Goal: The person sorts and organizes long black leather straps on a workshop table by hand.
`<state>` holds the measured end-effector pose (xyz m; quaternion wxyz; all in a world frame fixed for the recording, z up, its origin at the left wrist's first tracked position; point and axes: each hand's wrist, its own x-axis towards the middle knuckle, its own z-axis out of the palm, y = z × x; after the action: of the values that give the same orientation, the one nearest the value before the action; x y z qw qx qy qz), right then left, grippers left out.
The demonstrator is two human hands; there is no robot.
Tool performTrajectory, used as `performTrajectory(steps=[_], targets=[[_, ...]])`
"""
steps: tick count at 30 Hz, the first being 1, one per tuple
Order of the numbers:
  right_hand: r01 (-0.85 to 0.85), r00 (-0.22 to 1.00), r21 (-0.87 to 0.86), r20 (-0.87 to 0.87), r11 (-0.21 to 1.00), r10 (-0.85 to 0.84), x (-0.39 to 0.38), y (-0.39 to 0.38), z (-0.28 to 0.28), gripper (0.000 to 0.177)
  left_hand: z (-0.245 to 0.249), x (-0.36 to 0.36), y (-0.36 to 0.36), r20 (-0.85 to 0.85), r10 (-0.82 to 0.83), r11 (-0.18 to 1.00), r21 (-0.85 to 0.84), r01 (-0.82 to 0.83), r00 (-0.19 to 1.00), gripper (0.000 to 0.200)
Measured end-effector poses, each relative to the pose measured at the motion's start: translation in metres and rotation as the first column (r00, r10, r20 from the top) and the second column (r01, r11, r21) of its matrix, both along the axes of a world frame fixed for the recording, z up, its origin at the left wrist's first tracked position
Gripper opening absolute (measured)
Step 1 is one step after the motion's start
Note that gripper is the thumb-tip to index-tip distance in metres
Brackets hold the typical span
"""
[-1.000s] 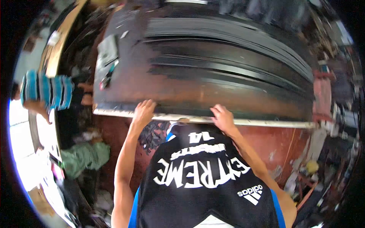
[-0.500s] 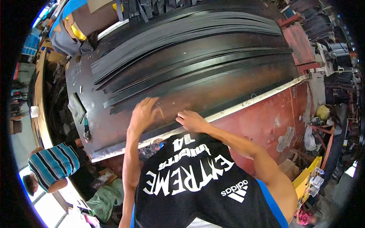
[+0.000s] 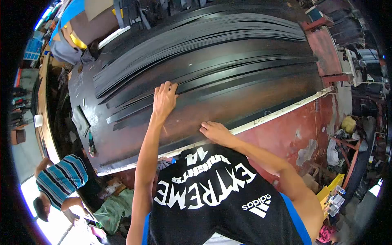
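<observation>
- Long, flat, dark strips (image 3: 196, 85) cross the worn brown tabletop (image 3: 196, 109), nearer than a layered grey bundle (image 3: 204, 36)
- Left hand (image 3: 164, 100) now sits farther off, fingers curled over the strips; cannot tell whether they pinch
- Right hand (image 3: 218, 133) stays on the near side, fingers bent; grip likewise unclear

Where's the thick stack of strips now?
Head view: the stack lies across the table's far half, beyond the left hand, its right end near the red frame.
</observation>
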<state>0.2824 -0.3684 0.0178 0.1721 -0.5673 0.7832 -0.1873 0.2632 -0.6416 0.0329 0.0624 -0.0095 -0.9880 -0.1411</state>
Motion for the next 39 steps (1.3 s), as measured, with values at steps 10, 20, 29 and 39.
performTrajectory(steps=[10,20,29,39], targets=[[0.436,0.837,-0.264,-0.233,0.860,-0.496,-0.177,0.040,0.026,0.055,0.064,-0.003,-0.004,0.089,-0.026,0.931,0.366,-0.009,0.996,0.038],[0.514,0.796,-0.014,-0.363,0.857,-0.484,-0.287,0.195,0.057,0.035,0.089,0.098,-0.110,0.345,0.126,0.924,0.302,-0.237,0.930,0.049],[0.615,0.716,0.141,-0.513,0.776,-0.474,-0.267,0.322,0.131,0.039,0.142,0.254,-0.168,0.478,0.330,0.912,0.061,-0.405,0.814,0.050],[0.588,0.784,0.279,-0.426,0.759,-0.451,-0.207,0.346,0.044,0.050,0.110,0.344,-0.165,0.633,0.328,0.846,0.134,-0.516,0.702,0.055]])
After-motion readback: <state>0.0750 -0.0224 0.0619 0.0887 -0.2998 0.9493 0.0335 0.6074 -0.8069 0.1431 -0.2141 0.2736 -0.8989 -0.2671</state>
